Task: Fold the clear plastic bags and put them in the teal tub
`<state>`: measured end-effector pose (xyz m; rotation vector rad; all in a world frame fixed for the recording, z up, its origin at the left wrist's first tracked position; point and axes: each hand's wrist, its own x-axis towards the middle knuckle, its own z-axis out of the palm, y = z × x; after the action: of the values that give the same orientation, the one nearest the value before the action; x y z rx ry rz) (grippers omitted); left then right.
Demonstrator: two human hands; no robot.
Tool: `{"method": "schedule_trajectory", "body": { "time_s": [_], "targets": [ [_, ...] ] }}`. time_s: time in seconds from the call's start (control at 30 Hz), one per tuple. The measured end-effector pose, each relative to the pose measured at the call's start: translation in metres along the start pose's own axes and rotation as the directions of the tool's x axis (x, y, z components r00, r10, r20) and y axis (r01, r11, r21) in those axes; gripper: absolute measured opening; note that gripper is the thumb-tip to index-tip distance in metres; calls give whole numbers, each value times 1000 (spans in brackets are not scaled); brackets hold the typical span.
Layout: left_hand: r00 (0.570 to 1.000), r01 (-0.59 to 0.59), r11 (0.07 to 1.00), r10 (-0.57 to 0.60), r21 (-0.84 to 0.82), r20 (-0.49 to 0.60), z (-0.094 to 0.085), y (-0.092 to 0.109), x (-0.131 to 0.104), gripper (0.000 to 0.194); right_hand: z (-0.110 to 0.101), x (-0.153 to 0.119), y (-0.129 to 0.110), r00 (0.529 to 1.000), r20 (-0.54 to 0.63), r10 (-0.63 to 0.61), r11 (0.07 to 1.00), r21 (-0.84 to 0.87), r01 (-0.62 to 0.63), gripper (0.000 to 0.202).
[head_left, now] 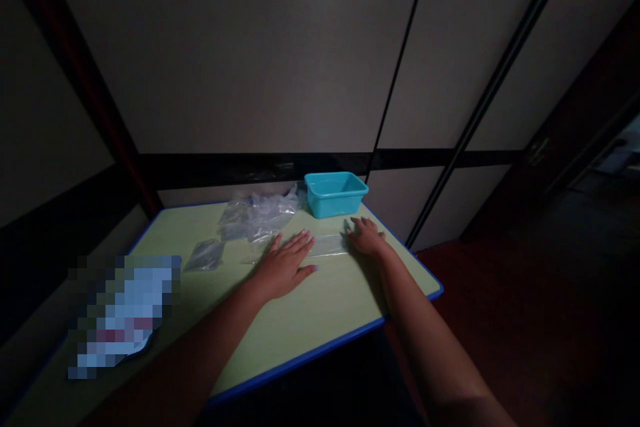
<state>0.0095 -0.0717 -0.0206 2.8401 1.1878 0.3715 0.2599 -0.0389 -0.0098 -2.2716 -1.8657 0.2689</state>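
A clear plastic sheet (pixel 329 245) lies flat on the pale green tabletop (pixel 310 327), stretched out between and beneath our two hands in dim light. We rest our left hand (pixel 284 268) palm down over its left part, the fingers (pixel 299 239) open and spread, gripping nothing. At its right end we set our right hand (pixel 367 238), the fingers (pixel 358 221) open and slightly bent, also without a grip that shows.

Just beyond our right hand, near the far right corner, stands a turquoise basin (pixel 336 205), upright, with no contents visible from our angle. To its left we see a crumpled heap of clear plastic (pixel 270 215), and nearer to us, well left of our left hand, a small clear packet (pixel 206 255) lying flat. At the left side of the tabletop sits a blue-and-white package (pixel 131 310), its details hidden by pixelation.

A blue edge (pixel 310 353) rims the tabletop, light panels (pixel 260 67) crossed by a black band (pixel 220 168) rise behind it, and a dark reddish floor (pixel 480 293) shows at right.
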Motion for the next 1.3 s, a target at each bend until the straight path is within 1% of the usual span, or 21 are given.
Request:
{"method": "schedule_trajectory", "body": {
  "time_s": [0.07,0.13,0.27,0.4,0.57,0.8,1.3],
  "targets": [
    [1000,-9,1000,9,-9,20,1,0,1,55,3,1,-2,997,82,-14,1000,-21,16,58],
    [999,-25,999,26,-20,41,2,0,1,55,7,3,-3,990,140,-17,999,-46,23,59],
    [997,-40,999,42,-24,59,6,-1,1,58,10,6,-4,982,186,-22,996,-81,38,64],
    [997,-14,1000,15,-24,72,8,-1,2,60,11,7,-4,982,186,-25,995,-86,42,63],
    [993,0,1000,2,-21,115,6,0,1,53,11,6,-6,982,188,-9,995,-94,27,61],
    [992,2,999,4,-41,129,3,0,0,48,11,5,-7,980,198,-11,991,-126,37,61],
    [990,0,996,12,-84,141,1,-1,-2,41,14,9,-3,984,177,-11,994,-106,30,61]
  ]
}}
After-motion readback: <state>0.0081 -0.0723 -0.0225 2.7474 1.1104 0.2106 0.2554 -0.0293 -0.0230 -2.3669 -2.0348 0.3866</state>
